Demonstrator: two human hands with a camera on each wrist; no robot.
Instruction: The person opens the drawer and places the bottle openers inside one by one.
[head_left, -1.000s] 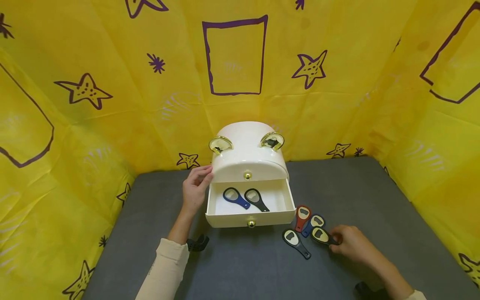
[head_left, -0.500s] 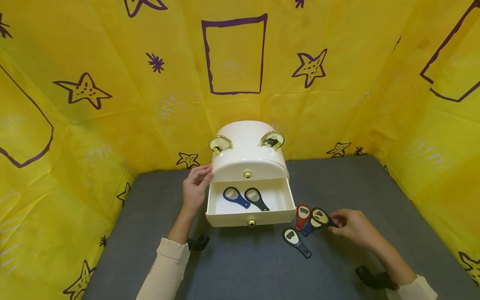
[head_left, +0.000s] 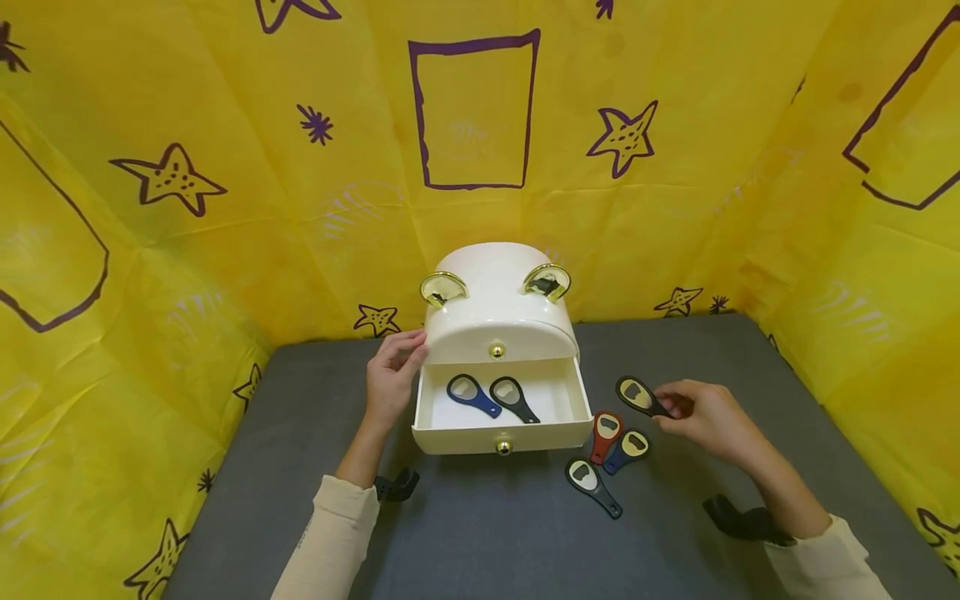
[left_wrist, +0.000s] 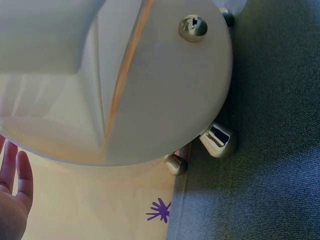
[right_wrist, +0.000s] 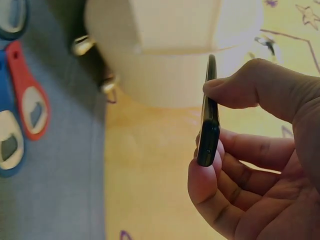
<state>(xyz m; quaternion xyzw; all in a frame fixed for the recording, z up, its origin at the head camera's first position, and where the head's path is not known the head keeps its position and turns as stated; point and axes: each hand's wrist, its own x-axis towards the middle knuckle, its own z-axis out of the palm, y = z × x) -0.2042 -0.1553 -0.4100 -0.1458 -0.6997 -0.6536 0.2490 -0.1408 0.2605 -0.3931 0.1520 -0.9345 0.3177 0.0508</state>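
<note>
My right hand (head_left: pixel 708 414) pinches a black bottle opener (head_left: pixel 636 394) by its handle, thumb on one face and fingers on the other. In the right wrist view this opener (right_wrist: pixel 208 120) is seen edge-on, raised off the table. With fairly straight fingers my left hand (head_left: pixel 390 379) touches the left side of a white drawer box (head_left: pixel 498 292) with gold ears. The box's lower drawer (head_left: pixel 457 439) is pulled out. Inside lie a blue bottle opener (head_left: pixel 467 390) and a black one (head_left: pixel 510 396), side by side.
Right of the drawer, a red opener (head_left: pixel 606 429), a blue opener (head_left: pixel 628 447) and another black opener (head_left: pixel 592 486) lie on the grey table (head_left: pixel 480 533). Yellow cloth (head_left: pixel 360 208) with purple drawings surrounds the table at the back and sides.
My right hand has lifted the black opener from beside the blue one and moved it away from me, past the red and blue openers. My left hand stays at the box.
</note>
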